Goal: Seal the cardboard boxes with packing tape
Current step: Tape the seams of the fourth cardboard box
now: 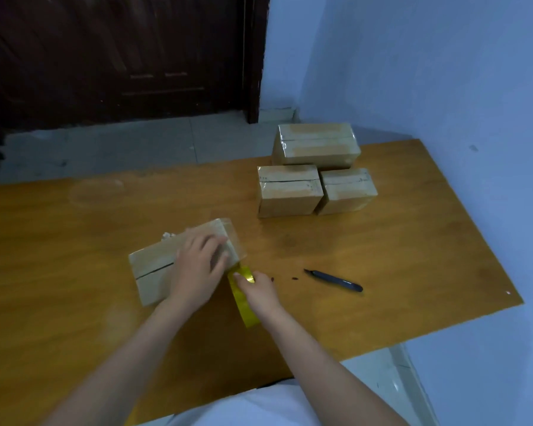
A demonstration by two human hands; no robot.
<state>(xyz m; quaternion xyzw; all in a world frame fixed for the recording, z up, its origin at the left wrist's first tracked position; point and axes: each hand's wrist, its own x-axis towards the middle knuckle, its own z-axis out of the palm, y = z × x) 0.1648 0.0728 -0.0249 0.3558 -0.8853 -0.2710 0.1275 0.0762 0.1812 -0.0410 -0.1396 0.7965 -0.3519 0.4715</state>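
Right hand (pixel 260 292) pinches yellow tape roll (pixel 243 298) on the tabletop (pixel 413 256), left hand (pixel 197 265) lies flat with straight fingers on the nearest box (pixel 154 265) just beside it, knife (pixel 334 280) to the right, three taped boxes (pixel 314 170) farther back, contents hidden.

I found no text, label, brand, number or sign that I could read anywhere in my view. The cardboard boxes (pixel 290 189) showed only plain brown faces under glossy tape, the yellow tape roll (pixel 244 295) carried no print I could make out, and the dark knife (pixel 336 280) on the table (pixel 413 241) bore no marking I could see.
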